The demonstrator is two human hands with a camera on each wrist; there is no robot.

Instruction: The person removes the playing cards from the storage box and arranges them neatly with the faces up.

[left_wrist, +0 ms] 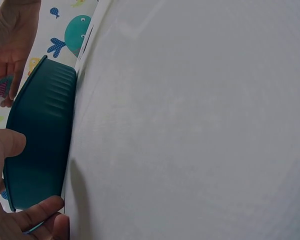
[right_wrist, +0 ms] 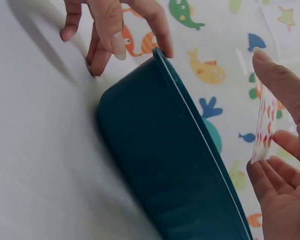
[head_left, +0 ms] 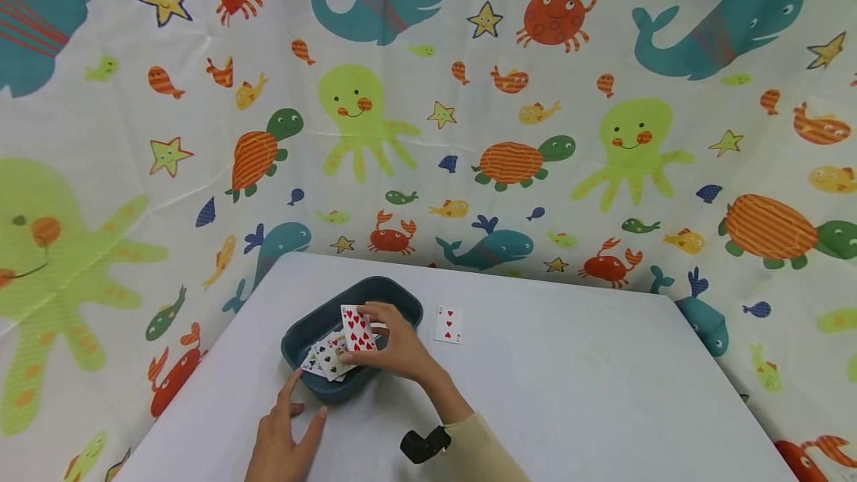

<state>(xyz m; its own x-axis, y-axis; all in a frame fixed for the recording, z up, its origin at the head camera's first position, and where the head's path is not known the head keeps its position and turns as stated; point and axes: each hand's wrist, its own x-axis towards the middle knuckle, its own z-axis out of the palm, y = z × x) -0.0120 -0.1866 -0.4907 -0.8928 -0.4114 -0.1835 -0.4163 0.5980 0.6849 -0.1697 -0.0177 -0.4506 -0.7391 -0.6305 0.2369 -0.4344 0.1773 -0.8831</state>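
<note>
My right hand (head_left: pixel 405 346) pinches a playing card (head_left: pixel 357 328) between thumb and fingers, over the dark teal tub (head_left: pixel 340 394). Its face bears several red hearts; the right wrist view shows the same card (right_wrist: pixel 265 125) nearly edge-on, slightly bowed. Inside the tub lies a loose pile of playing cards (head_left: pixel 326 357), some with black pips, partly covered by the held card and my hand. At the tub's near left side is my left hand (head_left: pixel 284 434), fingers spread and the index fingertip right at the rim.
On the white table (head_left: pixel 569 378), right of the tub, one hearts card (head_left: pixel 448 325) lies face up. Behind and at the sides hangs a sheet (head_left: pixel 402 203) printed with sea animals. A black device (head_left: pixel 425 445) is strapped to my right wrist.
</note>
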